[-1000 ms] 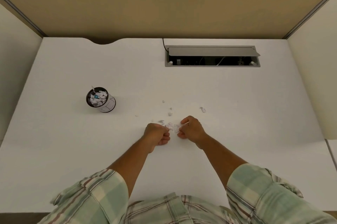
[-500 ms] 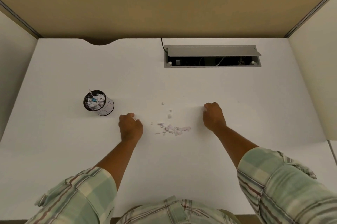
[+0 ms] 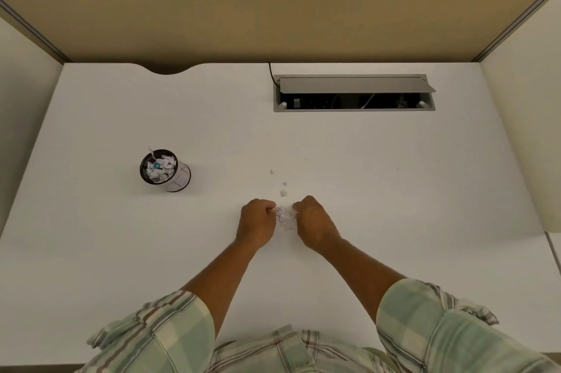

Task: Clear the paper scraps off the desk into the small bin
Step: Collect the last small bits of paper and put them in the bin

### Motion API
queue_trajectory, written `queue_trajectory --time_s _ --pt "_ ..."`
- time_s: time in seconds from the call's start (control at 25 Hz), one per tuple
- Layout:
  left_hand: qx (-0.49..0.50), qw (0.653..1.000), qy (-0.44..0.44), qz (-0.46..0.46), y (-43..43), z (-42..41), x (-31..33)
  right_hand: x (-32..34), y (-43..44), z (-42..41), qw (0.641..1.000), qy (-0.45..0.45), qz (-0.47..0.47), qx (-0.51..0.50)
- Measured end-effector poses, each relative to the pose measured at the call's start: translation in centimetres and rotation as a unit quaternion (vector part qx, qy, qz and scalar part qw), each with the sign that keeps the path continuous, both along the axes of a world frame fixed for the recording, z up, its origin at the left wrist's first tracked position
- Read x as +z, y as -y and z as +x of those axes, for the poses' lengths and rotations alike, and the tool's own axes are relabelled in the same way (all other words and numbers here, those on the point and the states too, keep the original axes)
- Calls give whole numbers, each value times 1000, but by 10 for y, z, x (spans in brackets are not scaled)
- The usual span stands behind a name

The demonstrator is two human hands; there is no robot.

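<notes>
A small heap of white paper scraps (image 3: 285,218) lies on the white desk (image 3: 409,196), squeezed between my two hands. My left hand (image 3: 257,224) is curled into a fist against the heap's left side. On the heap's right side, my right hand (image 3: 315,222) is likewise curled and touching it. Three loose scraps sit just beyond the heap: one (image 3: 283,193) closest, one (image 3: 284,183) behind it, and a tiny one (image 3: 272,171) farthest. The small black mesh bin (image 3: 179,182) stands to the left, apart from my hands, filled with crumpled scraps.
An open grey cable box (image 3: 353,85) is set into the desk at the back right, with a black cord at its left corner. Beige partition walls enclose the desk at the back and on both sides. A curved notch cuts the desk's back edge at left.
Half a second ago my hands were spread wide, each at a stray scrap. Both have swept back inward and now press the scraps into one tighter heap.
</notes>
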State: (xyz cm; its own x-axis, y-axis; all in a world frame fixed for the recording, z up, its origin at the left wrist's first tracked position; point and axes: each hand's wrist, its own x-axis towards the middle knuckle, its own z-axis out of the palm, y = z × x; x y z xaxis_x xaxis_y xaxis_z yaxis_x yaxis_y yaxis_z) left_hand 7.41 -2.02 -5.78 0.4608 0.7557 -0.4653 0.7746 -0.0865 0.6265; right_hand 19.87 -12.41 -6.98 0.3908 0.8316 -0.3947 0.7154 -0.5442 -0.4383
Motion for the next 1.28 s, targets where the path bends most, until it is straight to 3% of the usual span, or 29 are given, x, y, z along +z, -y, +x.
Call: queue_trajectory --time_s 0.2,0.32,0.72,0.96,1.28 --pt "37 997 26 67 -40 -3 3 15 -26 41 993 1 40 -108" --pt "-13 997 25 66 -59 6 0 16 -47 66 993 26 53 -104" --pt "-150 987 -6 53 -70 50 -11 10 -94 69 996 76 -54 12" --pt "-184 982 20 35 -54 37 -12 5 -65 20 998 31 15 54" --pt "-219 975 33 29 -2 -17 -33 0 -3 -6 987 58 -4 151"
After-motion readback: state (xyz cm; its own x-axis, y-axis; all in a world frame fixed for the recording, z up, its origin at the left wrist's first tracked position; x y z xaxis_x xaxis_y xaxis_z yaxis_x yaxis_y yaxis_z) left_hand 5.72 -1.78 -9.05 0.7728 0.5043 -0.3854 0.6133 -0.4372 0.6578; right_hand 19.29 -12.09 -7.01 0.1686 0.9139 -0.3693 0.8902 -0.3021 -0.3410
